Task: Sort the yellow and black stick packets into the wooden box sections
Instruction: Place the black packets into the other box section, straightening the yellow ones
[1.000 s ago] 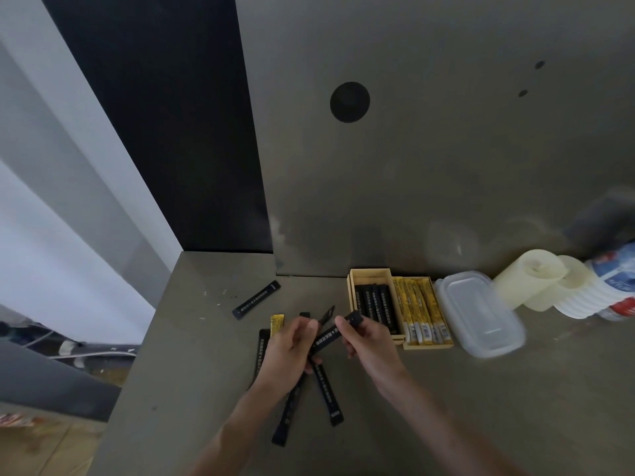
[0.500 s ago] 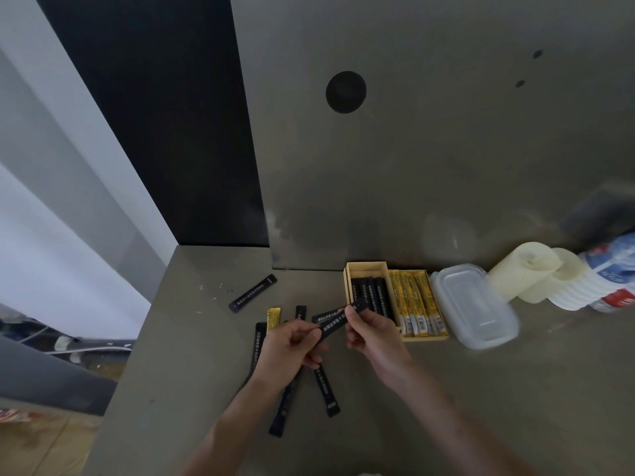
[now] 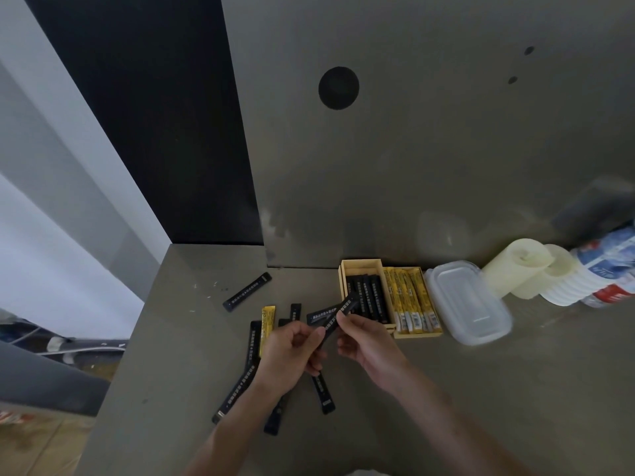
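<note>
**Black packet in hand, bound for left section**

Pinching one black stick packet point(image 3: 344, 308) between left hand point(image 3: 292, 352) and right hand point(image 3: 371, 348), fingers curled, just above the near-left corner of the wooden box point(image 3: 360, 262).

Next, judged: let go with the left, turn lengthwise, lower beside the boxed black packets point(image 3: 369, 297).

Counted:
- In box: about four black, about five boxed yellow packets point(image 3: 410, 304).
- On worktop point(image 3: 446, 389): one loose yellow packet point(image 3: 268, 321), at least five loose black packets point(image 3: 247, 292), some hidden under hands.

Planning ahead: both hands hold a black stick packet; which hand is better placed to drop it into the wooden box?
Probably right. The right hand pinches the black stick packet at its far end, beside the wooden box; the left hand grips the near end, farther off.
</note>
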`<control>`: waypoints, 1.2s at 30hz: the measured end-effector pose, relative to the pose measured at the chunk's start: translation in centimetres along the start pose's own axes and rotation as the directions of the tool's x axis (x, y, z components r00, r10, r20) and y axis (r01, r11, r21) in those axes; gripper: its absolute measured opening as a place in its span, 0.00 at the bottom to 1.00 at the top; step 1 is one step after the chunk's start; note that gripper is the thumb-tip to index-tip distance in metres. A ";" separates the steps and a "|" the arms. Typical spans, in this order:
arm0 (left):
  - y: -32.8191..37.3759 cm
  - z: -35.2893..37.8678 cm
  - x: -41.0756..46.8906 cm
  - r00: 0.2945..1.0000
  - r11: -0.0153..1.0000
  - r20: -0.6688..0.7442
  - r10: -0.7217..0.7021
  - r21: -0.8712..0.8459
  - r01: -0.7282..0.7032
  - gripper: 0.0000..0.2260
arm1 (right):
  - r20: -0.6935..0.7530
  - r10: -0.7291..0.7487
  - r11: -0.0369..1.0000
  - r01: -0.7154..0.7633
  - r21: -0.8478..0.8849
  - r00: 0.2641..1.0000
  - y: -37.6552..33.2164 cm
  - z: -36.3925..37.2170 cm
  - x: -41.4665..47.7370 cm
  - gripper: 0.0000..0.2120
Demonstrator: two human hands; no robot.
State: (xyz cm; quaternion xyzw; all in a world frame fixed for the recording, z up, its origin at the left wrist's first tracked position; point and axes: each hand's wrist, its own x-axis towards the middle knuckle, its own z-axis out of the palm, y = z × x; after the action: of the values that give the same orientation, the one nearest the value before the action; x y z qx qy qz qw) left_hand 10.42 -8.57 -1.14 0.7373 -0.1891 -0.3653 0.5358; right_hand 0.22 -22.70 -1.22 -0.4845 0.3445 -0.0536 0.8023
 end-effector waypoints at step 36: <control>-3.0 -0.9 0.5 0.994 0.994 0.012 -0.105 0.034 0.104 0.13 | -0.121 -0.520 0.358 0.087 -0.929 0.845 -1.5 -3.4 4.9 0.12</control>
State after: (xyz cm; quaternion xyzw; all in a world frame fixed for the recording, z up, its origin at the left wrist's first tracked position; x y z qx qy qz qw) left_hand 11.06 -7.28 -3.93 0.7525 -0.1599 -0.3947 0.5024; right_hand 2.23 -28.10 -3.41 -0.8696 0.3745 -0.1099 0.3023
